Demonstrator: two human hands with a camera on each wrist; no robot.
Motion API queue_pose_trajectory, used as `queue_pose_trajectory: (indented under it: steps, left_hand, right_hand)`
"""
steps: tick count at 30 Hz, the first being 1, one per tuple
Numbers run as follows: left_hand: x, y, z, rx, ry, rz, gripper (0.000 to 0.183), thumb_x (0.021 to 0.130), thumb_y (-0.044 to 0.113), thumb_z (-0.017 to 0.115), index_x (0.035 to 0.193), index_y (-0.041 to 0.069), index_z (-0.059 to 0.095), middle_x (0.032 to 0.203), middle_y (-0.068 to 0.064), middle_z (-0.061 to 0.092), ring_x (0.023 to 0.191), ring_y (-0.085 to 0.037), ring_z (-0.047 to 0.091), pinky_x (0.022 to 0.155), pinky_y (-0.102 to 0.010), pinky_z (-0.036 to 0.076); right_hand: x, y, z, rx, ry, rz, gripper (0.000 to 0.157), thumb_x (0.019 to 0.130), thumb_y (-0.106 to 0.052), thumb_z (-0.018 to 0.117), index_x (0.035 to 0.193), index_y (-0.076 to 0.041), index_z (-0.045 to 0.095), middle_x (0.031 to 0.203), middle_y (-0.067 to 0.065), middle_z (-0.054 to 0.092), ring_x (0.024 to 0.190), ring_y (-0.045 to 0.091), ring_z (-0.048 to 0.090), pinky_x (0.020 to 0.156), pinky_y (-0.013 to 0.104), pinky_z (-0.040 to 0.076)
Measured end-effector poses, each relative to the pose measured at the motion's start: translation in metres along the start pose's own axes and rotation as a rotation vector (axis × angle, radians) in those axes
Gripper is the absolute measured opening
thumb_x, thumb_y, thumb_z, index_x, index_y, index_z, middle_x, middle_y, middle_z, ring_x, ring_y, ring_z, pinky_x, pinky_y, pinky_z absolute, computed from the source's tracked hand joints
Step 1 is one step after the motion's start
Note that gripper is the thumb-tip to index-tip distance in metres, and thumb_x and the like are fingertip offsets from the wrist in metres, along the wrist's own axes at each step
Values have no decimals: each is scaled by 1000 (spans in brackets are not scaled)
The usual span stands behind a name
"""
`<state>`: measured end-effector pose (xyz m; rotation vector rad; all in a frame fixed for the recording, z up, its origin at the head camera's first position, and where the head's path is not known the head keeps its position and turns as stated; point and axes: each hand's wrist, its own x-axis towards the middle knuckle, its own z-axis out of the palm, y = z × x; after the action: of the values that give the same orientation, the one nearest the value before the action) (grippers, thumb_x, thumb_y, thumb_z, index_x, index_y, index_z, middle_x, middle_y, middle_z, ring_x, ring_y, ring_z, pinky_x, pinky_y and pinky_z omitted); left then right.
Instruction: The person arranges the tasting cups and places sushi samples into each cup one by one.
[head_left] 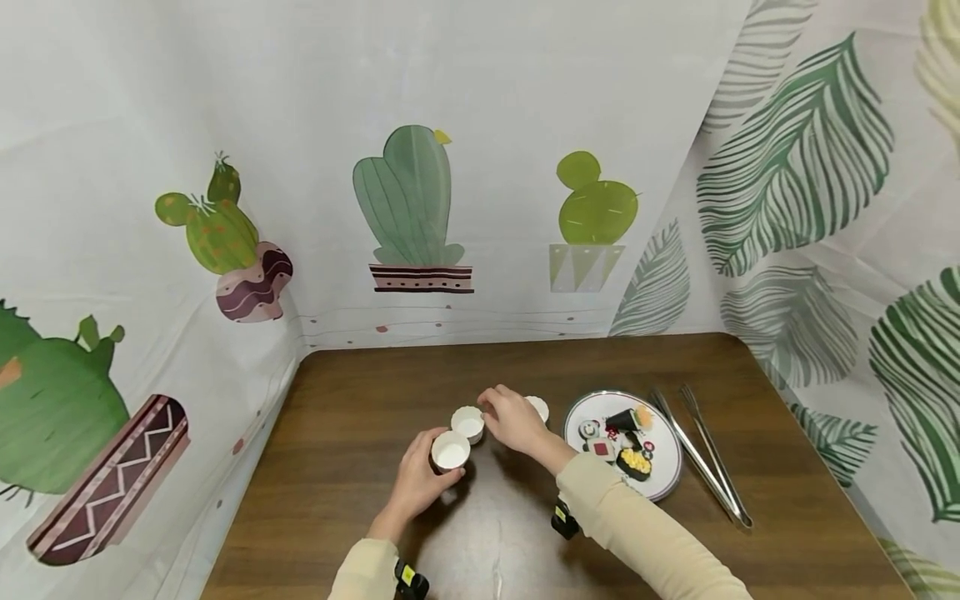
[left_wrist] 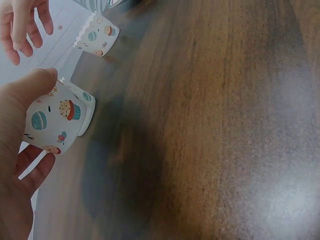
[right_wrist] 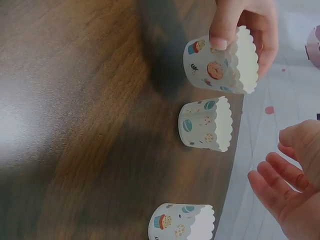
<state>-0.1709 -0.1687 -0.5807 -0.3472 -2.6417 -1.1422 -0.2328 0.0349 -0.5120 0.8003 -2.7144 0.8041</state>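
My left hand (head_left: 418,479) grips a white paper baking cup (head_left: 451,451) with a scalloped rim and printed cupcakes and macarons, thumb on one side and fingers on the other. In the right wrist view this cup (right_wrist: 212,67) is raised a little off the table. Just beyond it a second baking cup (head_left: 468,424) stands upright on the wood. Beside that one, my right hand (head_left: 516,419) hovers with loosely bent fingers and nothing between them; the right wrist view shows a gap between its fingers (right_wrist: 272,187) and the cups. A third cup (head_left: 537,407) is partly hidden behind the right hand.
Right of the cups lies a white plate (head_left: 663,479) with several sushi pieces, among them a yellow-topped roll (head_left: 634,463). Metal tongs (head_left: 705,467) lie to the right of the plate. A patterned cloth (head_left: 510,317) hangs behind the brown table (head_left: 337,400).
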Motion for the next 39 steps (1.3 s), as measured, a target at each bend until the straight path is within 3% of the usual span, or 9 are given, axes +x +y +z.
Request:
queue_pose_trajectory:
  steps: [12,23,39]
  left_hand:
    - [4,11,5,24,-51,11,69,62,26,84,121,9,53,109,-2,57,96,-19,56,80,-39,46]
    - [6,22,15,6,-79,26,69,63,26,84,121,12,51,109,-6,57,95,-21,56,80,-38,45]
    - [7,29,25,-10,-41,120,69,61,23,84,120,8,52,110,-8,59,95,-21,56,78,-36,45]
  right_hand:
    - [-9,-9,-6,18,-52,-67,22,81,-13,67,103,-9,62,86,4,59,72,11,55,60,25,45]
    - [-15,-9,3,-22,-9,-108,21,79,-10,68,99,-8,63,85,3,59,70,11,57,60,26,48]
    - [-19,-13,6,-55,12,-96,11,79,-5,66,88,-8,60,75,-1,58,66,10,55,58,25,46]
